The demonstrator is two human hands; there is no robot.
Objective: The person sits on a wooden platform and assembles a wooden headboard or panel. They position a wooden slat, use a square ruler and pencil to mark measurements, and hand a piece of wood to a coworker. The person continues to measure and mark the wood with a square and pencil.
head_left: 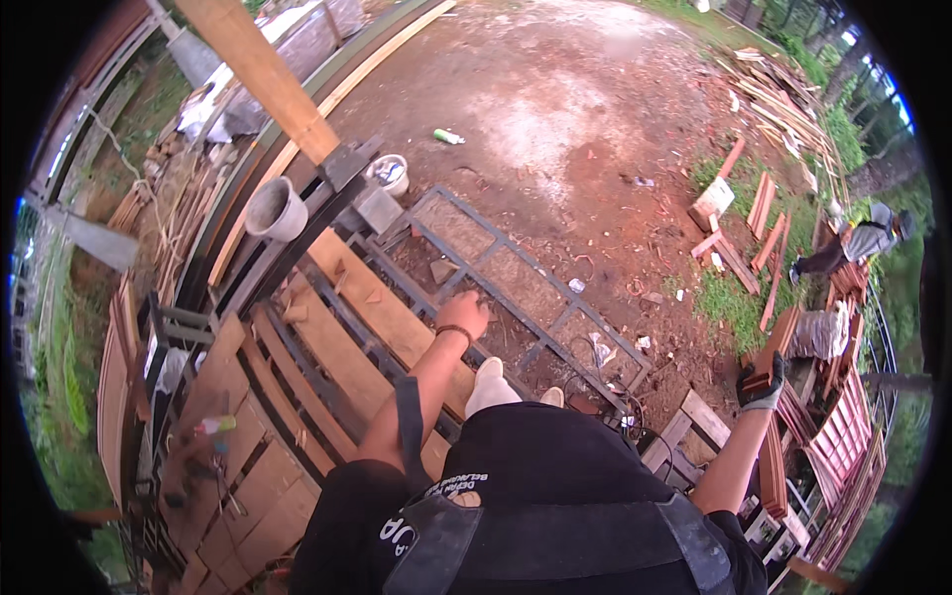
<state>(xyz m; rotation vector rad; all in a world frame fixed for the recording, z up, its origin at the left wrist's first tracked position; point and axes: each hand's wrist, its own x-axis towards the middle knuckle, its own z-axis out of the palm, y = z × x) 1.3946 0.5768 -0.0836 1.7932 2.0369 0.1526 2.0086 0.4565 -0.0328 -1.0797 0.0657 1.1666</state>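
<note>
My right hand [762,389], in a dark and grey glove, is closed on a short reddish-brown wooden board [774,349] at the right, beside more stacked boards [773,466]. Whether it grips one board or two together, I cannot tell. My left hand [464,314] is bare, with a dark bracelet at the wrist. It hangs in front of me above the gap between the wooden planks [372,302] and a metal frame [496,253] on the ground. Its fingers look loosely apart, and nothing shows in them.
A grey bucket [277,210] and a white pail [389,175] stand left of the frame, near a thick wooden post [263,79]. Loose red boards [762,206] lie on the dirt at right. Another person [865,238] bends there. Cables [650,436] lie near my feet.
</note>
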